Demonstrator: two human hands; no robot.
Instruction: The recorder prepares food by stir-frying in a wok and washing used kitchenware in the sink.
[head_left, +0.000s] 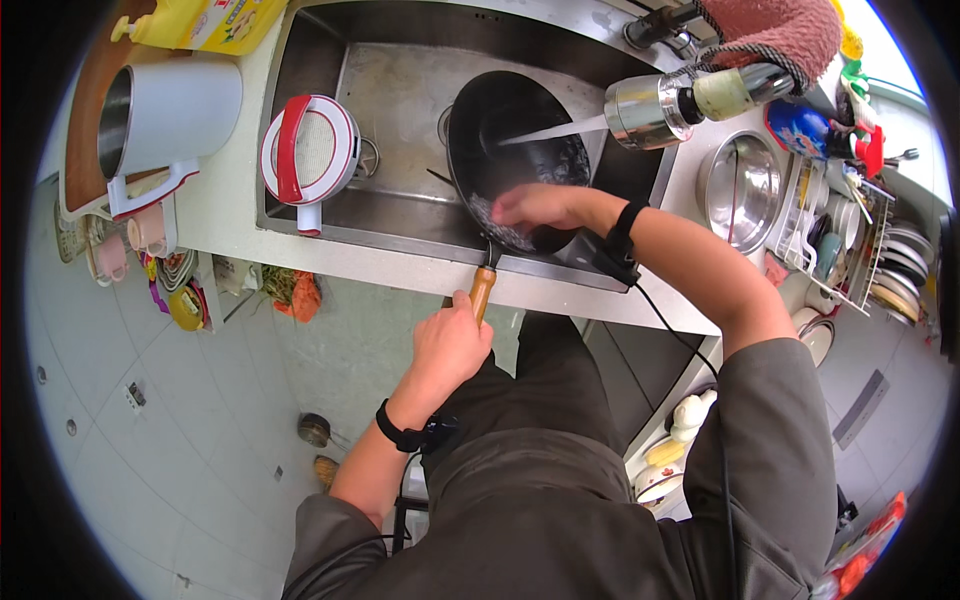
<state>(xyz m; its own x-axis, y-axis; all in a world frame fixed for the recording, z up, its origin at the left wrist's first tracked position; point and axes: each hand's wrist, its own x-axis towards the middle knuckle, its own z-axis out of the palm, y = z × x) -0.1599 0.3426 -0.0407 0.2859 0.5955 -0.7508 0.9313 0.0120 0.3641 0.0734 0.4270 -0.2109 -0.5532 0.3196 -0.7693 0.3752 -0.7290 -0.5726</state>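
A black wok (517, 135) is tilted in the stainless steel sink (405, 75), under a stream of water from the faucet head (649, 112). My left hand (450, 341) grips the wok's wooden handle (482, 289), which juts over the sink's front edge. Inside the wok, near the handle side, is my right hand (536, 206) with its fingers curled. They press on a pale, silvery mesh-like scourer (504, 229), partly covered by the fingers and blurred. Water pools along the wok's right wall.
A white lid with a red handle (309, 150) rests at the sink's left side. Left of it a white jug (176, 105) lies on the counter, near a yellow bottle (214, 22). At right are a steel bowl (742, 191) and a dish rack (832, 232).
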